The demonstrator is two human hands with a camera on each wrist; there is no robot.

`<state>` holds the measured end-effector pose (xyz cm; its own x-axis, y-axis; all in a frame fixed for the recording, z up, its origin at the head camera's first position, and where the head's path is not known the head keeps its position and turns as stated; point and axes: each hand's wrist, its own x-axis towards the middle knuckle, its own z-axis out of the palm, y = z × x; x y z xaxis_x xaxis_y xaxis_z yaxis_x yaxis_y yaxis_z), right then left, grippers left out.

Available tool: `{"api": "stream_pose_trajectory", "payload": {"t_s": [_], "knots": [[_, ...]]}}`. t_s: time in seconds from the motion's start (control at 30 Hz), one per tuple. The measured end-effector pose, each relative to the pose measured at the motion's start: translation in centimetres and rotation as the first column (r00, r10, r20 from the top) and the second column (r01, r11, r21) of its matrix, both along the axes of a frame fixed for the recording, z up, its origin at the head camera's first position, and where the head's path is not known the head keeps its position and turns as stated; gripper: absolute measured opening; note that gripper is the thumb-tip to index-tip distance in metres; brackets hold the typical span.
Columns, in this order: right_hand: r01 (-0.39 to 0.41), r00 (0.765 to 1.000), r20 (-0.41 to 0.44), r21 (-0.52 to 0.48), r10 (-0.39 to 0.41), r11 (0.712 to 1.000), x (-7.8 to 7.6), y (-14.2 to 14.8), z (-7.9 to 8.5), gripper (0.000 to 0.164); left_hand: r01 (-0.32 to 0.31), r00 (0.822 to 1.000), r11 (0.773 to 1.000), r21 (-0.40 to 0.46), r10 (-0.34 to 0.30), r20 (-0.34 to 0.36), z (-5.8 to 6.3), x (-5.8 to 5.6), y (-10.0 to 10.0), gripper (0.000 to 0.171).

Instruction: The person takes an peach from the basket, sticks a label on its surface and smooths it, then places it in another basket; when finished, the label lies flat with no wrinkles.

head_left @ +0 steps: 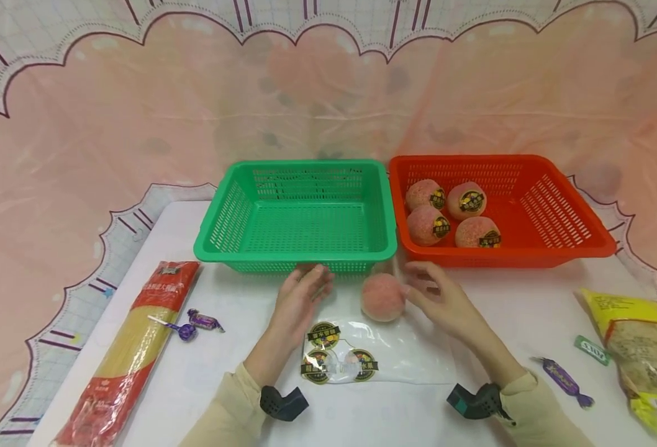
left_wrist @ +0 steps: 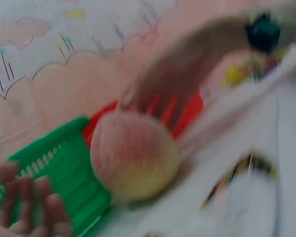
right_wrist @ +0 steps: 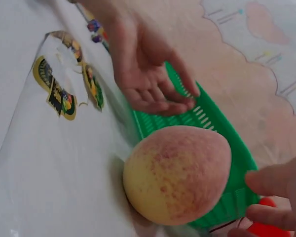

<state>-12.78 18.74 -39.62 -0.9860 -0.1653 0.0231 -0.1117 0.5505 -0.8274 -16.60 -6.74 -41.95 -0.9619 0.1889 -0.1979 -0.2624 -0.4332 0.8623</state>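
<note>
A pink and yellow peach rests at the far edge of a clear plastic sheet, with no sticker on its visible sides. My right hand is just to its right, fingers loosely bent; in the right wrist view a gap shows between those fingers and the peach. On the left, my left hand hovers with relaxed fingers, apart from the fruit and holding nothing. Three round black-and-gold stickers lie on the sheet's left part. The left wrist view is blurred.
Behind the hands stands a green basket with nothing in it. Beside it, a red basket holds several stickered peaches. A noodle packet, lollipop and candy lie left; a yellow bag and sweets lie right.
</note>
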Motion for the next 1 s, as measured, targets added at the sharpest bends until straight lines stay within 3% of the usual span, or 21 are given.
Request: {"api": "stream_pose_trajectory", "payload": {"t_s": [0.03,0.07,0.13,0.2,0.27,0.33,0.4,0.47,0.5,0.6,0.67,0.83,1.0], "knots": [[0.028,0.999,-0.047,0.019,-0.027,0.999,0.2,-0.1,0.2,0.043,0.099,0.995,0.987,-0.130,-0.102,-0.022,-0.3,-0.1,-0.3,0.029],[0.043,0.994,-0.099,0.025,-0.040,0.999,0.3,-0.2,0.3,0.036,0.188,0.977,0.946,-0.265,-0.207,-0.044,-0.5,-0.2,-0.5,0.031],[0.025,0.983,-0.185,0.037,-0.018,0.999,0.8,-0.5,0.6,0.023,0.288,0.912,0.805,-0.520,-0.396,-0.108,-0.8,-0.2,-1.0,0.032],[-0.061,0.966,-0.247,0.068,0.076,0.996,1.4,-1.1,0.8,0.013,0.257,0.837,0.659,-0.707,-0.518,-0.178,-1.0,-0.1,-1.4,0.025],[-0.164,0.948,-0.254,0.124,0.191,0.979,2.1,-2.0,0.9,0.010,0.175,0.791,0.546,-0.819,-0.573,-0.214,-0.9,0.0,-1.5,0.019],[-0.249,0.927,-0.228,0.220,0.298,0.943,2.7,-2.9,0.7,0.012,0.097,0.770,0.445,-0.890,-0.600,-0.216,-0.8,0.2,-1.4,0.014],[-0.284,0.919,-0.173,0.329,0.353,0.901,3.3,-3.9,0.4,0.018,0.042,0.756,0.350,-0.936,-0.623,-0.199,-0.5,0.3,-1.2,0.016],[-0.292,0.917,-0.129,0.428,0.378,0.855,3.8,-4.7,-0.2,0.027,0.003,0.741,0.267,-0.964,-0.648,-0.177,-0.3,0.6,-0.9,0.021],[-0.292,0.916,-0.114,0.468,0.384,0.834,4.0,-5.1,-0.5,0.032,-0.017,0.734,0.236,-0.972,-0.657,-0.173,-0.3,0.6,-0.7,0.025],[-0.283,0.916,-0.093,0.538,0.390,0.794,4.3,-5.7,-1.1,0.034,-0.073,0.723,0.169,-0.983,-0.670,-0.169,-0.2,1.0,-0.4,0.033],[-0.283,0.913,-0.097,0.550,0.396,0.786,4.4,-5.9,-1.4,0.029,-0.102,0.721,0.144,-0.984,-0.671,-0.173,-0.1,1.1,-0.2,0.036],[-0.326,0.898,-0.083,0.530,0.431,0.783,4.3,-6.0,-1.5,0.019,-0.138,0.720,0.109,-0.984,-0.672,-0.175,-0.2,1.2,-0.1,0.039],[-0.326,0.902,-0.074,0.528,0.425,0.784,4.5,-6.0,-1.6,0.026,-0.131,0.717,0.105,-0.986,-0.676,-0.167,-0.3,1.3,0.0,0.040]]}}
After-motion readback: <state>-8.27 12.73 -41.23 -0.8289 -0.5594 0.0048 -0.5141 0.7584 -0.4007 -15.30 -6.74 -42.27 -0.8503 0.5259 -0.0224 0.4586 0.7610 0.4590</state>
